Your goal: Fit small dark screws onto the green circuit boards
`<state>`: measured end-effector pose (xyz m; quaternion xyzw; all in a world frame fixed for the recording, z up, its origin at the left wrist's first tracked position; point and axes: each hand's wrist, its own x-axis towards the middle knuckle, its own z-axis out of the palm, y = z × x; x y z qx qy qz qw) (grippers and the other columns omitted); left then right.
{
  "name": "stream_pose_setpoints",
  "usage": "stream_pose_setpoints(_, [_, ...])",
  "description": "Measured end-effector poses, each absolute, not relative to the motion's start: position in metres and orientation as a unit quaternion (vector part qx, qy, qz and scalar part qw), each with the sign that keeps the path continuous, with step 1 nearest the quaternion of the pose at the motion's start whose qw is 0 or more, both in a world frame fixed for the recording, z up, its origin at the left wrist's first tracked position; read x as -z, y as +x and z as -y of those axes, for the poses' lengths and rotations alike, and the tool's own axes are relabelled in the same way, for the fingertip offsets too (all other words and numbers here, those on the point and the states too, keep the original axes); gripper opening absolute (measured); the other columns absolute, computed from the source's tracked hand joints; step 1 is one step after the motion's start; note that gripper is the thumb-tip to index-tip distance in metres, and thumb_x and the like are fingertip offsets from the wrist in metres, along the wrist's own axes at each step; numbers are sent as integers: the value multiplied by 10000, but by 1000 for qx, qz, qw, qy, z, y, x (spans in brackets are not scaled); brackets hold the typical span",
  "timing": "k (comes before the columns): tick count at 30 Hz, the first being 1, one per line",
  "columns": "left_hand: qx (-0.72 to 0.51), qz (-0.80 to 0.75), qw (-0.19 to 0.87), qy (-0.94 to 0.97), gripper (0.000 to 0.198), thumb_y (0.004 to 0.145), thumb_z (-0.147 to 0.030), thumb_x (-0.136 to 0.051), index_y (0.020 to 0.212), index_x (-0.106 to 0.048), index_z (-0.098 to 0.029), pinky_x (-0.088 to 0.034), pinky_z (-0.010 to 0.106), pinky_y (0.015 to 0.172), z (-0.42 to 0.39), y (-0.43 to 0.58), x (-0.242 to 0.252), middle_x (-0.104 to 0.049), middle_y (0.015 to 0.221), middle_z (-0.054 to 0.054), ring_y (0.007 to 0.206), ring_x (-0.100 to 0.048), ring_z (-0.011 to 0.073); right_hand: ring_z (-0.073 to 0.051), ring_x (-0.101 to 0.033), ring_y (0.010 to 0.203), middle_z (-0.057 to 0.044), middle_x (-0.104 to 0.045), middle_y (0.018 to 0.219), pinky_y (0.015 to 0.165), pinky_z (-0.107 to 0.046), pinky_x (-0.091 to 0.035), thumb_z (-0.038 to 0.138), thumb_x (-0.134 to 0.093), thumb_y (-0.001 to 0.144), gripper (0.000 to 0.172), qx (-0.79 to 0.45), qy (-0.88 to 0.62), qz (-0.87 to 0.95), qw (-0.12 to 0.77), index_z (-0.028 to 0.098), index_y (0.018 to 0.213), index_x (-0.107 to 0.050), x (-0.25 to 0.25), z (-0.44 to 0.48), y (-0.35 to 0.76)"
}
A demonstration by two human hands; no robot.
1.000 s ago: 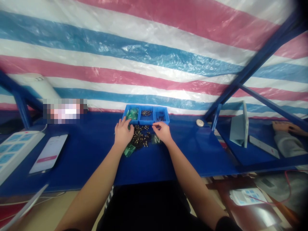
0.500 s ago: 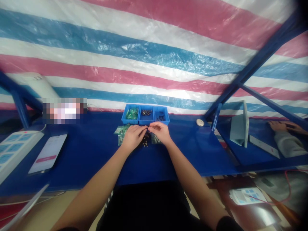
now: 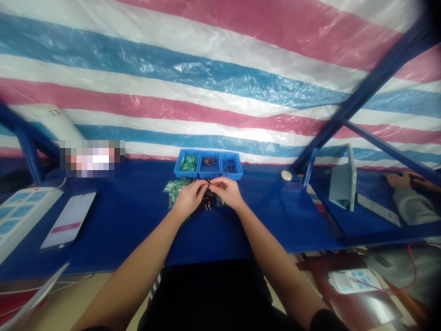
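My left hand [image 3: 191, 196] and my right hand [image 3: 227, 191] meet fingertip to fingertip above the blue table. Both are closed in a pinch around something too small to make out. Under them lies a pile of small dark and brassy parts [image 3: 207, 202]. Green pieces in clear bags [image 3: 174, 189] lie beside my left hand, and another small bag is partly hidden by my right hand. Just behind stands a blue tray [image 3: 210, 175] with three compartments: green pieces at left, small dark and brassy parts in the middle, dark pieces at right.
A phone [image 3: 69, 220] and a white power strip [image 3: 24, 211] lie at the left. To the right are a round whitish object [image 3: 286, 175], a blue frame post [image 3: 310, 168], an upright panel [image 3: 344, 179] and another person's hands [image 3: 399, 180].
Both hands have shifted slightly left, their fingertips a little lower and still together. The tray and bags have not moved.
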<state>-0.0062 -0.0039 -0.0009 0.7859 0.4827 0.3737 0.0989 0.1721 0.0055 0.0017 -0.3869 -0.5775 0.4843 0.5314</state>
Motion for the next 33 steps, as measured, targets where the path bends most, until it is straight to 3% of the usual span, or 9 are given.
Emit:
stream_pose_setpoints(7, [-350, -500, 123, 783, 250, 975, -390, -411, 1062, -583, -231, -478, 283, 698, 7, -5, -2, -694, 933, 20, 779, -667, 183, -200, -706, 824, -63, -747, 925, 796, -349, -583, 365, -768, 703, 293, -457, -379, 606, 530, 189, 935, -735, 0, -3, 169])
stream_pose_setpoints(15, [-325, -512, 115, 786, 270, 983, -402, -376, 1031, -575, -226, -462, 280, 674, 5, -6, 0, -692, 874, 25, 751, -665, 191, -192, -707, 766, -69, -752, 915, 733, -337, -592, 389, -738, 734, 301, -468, -396, 594, 521, 180, 950, -738, -3, 0, 168])
stream_pose_setpoints(20, [-341, -510, 111, 782, 272, 978, -405, -388, 1021, -590, -228, -465, 275, 657, 6, -6, -2, -695, 864, 23, 738, -663, 187, -196, -705, 807, -68, -747, 919, 788, -348, -582, 378, -777, 692, 330, -467, -380, 604, 523, 182, 954, -732, 2, -3, 168])
stream_pose_setpoints(26, [-368, -494, 129, 777, 283, 954, -391, -448, 1145, -584, -233, -499, 270, 662, 7, -6, -3, -712, 899, 23, 730, -675, 173, -211, -709, 835, -65, -749, 943, 802, -364, -590, 405, -739, 730, 293, -455, -402, 592, 530, 197, 936, -742, 0, -3, 169])
stream_pose_setpoints(33, [-374, -488, 121, 779, 258, 964, -370, -435, 1072, -628, -237, -500, 266, 707, 6, -5, -3, -713, 956, 23, 785, -677, 170, -194, -705, 791, -64, -749, 925, 770, -341, -587, 385, -734, 745, 312, -462, -393, 593, 529, 190, 990, -738, -2, -2, 169])
